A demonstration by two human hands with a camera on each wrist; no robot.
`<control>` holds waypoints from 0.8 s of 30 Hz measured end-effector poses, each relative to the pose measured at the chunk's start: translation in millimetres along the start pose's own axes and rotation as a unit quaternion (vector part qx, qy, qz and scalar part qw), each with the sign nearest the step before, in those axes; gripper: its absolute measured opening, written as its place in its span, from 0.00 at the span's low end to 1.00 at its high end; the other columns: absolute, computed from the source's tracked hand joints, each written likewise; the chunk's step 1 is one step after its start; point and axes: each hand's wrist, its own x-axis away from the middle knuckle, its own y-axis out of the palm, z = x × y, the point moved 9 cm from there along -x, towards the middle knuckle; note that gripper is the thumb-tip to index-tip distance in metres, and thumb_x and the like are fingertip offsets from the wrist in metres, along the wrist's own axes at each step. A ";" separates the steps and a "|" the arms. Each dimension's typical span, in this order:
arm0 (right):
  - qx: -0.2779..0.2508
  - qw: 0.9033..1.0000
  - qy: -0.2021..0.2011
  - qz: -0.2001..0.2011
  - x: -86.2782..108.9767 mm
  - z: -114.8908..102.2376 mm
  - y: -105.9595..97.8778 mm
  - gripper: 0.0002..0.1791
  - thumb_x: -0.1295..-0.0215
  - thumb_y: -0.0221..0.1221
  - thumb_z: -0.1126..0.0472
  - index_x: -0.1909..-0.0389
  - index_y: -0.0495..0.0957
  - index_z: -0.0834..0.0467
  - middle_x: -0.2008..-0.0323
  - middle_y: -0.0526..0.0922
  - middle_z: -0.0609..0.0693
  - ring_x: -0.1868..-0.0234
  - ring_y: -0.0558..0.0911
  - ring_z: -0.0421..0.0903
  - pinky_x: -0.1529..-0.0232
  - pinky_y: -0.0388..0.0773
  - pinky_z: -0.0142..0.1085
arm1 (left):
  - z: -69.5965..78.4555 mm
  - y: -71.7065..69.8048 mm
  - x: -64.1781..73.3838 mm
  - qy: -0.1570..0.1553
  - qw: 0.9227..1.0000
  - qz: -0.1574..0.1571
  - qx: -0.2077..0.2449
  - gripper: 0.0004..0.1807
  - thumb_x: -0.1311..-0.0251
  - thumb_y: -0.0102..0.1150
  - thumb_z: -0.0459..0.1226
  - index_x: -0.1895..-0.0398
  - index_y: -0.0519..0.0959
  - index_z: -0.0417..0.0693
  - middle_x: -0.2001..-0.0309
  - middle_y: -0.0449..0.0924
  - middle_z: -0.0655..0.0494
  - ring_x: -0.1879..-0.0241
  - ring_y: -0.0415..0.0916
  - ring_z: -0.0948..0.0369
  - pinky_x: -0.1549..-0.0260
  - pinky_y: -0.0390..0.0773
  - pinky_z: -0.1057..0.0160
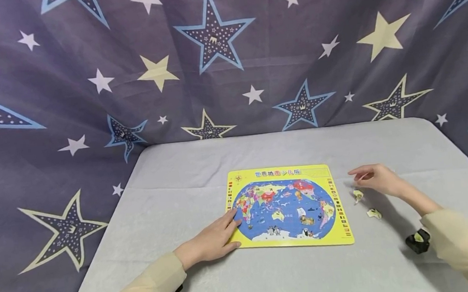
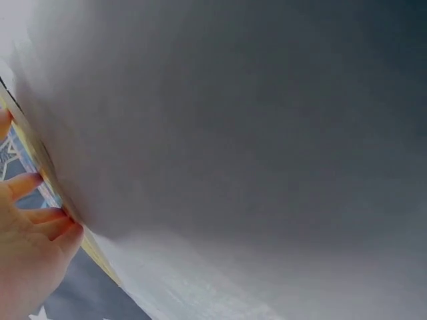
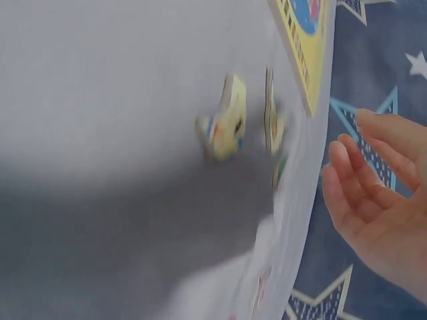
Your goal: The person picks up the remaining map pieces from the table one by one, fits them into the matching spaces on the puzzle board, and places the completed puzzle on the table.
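Observation:
A yellow-bordered world map puzzle board [image 1: 290,243] with Chinese lettering lies on the table. My left hand [image 1: 213,239] rests at its left edge, fingertips touching the border; the left wrist view shows the fingers [image 2: 50,223] along that edge. To the right of the board, my right hand [image 1: 378,179] is above the table with fingers loosely bent and nothing visible between them. Just below it lie a small puzzle piece [image 1: 357,195] and another puzzle piece [image 1: 373,213]. In the right wrist view, one pale yellow piece [image 3: 227,123] is nearest, with thinner-looking pieces beyond.
A light grey cloth [image 1: 170,189] covers the table. Behind and to the left hangs a dark star-patterned curtain [image 1: 122,44]. A black wrist device [image 1: 418,241] hangs under the right sleeve.

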 end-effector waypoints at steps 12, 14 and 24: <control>-0.007 0.998 0.009 0.059 33.9 16.1 -45.8 0.16 0.44 0.58 0.66 0.56 0.74 0.70 0.71 0.81 0.53 0.74 0.77 0.33 0.80 0.75 0.31 | -0.9 0.0 -0.6 -0.006 1.000 -0.006 0.001 0.33 0.38 0.41 0.52 0.35 0.56 0.43 0.32 0.41 0.43 0.33 0.41 0.53 0.37 0.51 0.58; -0.010 0.998 0.013 0.062 38.1 21.2 -50.3 0.15 0.44 0.58 0.66 0.56 0.75 0.69 0.72 0.81 0.49 0.74 0.77 0.33 0.82 0.75 0.33 | -0.7 -0.3 -0.3 -0.007 1.000 -0.006 0.003 0.33 0.38 0.42 0.52 0.35 0.57 0.43 0.32 0.41 0.43 0.33 0.41 0.53 0.37 0.51 0.57; 0.010 0.997 0.049 0.053 53.3 47.0 -58.2 0.16 0.45 0.58 0.68 0.57 0.74 0.73 0.66 0.79 0.65 0.73 0.77 0.29 0.76 0.77 0.31 | -0.6 -0.4 -0.4 -0.008 1.000 -0.007 0.006 0.33 0.38 0.42 0.52 0.35 0.56 0.43 0.32 0.41 0.44 0.33 0.41 0.53 0.37 0.51 0.58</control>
